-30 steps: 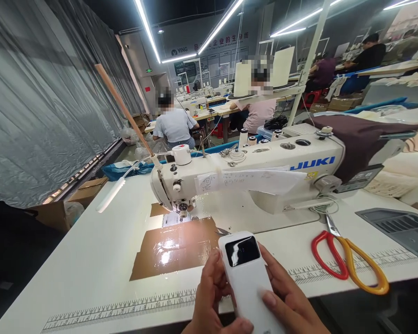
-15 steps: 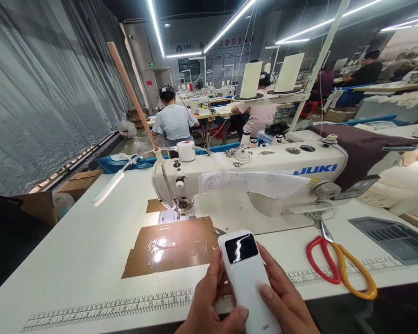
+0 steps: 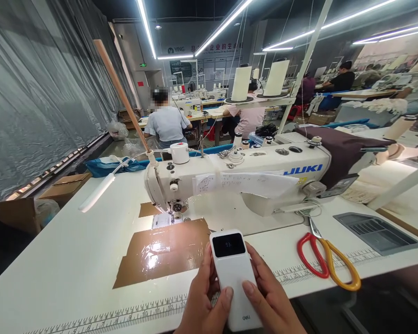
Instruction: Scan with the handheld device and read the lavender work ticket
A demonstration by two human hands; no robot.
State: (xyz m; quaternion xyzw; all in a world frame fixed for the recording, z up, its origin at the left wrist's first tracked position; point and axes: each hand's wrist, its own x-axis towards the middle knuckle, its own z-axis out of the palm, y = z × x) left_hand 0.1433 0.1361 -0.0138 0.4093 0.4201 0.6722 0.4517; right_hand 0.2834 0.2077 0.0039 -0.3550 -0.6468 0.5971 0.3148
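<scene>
A white handheld device (image 3: 234, 283) with a dark display on top and the mark "deli" at its lower end is held upright above the table's front edge. Faint digits, seemingly 93, glow on the display. My left hand (image 3: 207, 294) grips its left side, thumb on the front face. From the right, my right hand (image 3: 270, 292) wraps the other side, its thumb also on the face. Fingers behind the device are partly hidden. Just beyond it lies a brown cardboard sheet (image 3: 163, 253) covered in shiny tape, in front of the sewing machine's needle area.
A white JUKI sewing machine (image 3: 237, 171) spans the table, with a lit lamp (image 3: 97, 192) at its left. Scissors (image 3: 325, 260) with red and yellow handles lie to the right, by a printed ruler (image 3: 132, 317). Thread cones (image 3: 242, 83) stand above; several people sit beyond.
The display has gone from blank and reflecting to showing digits. My left thumb now rests higher on the device's face. The view has shifted slightly, moving the surroundings left.
</scene>
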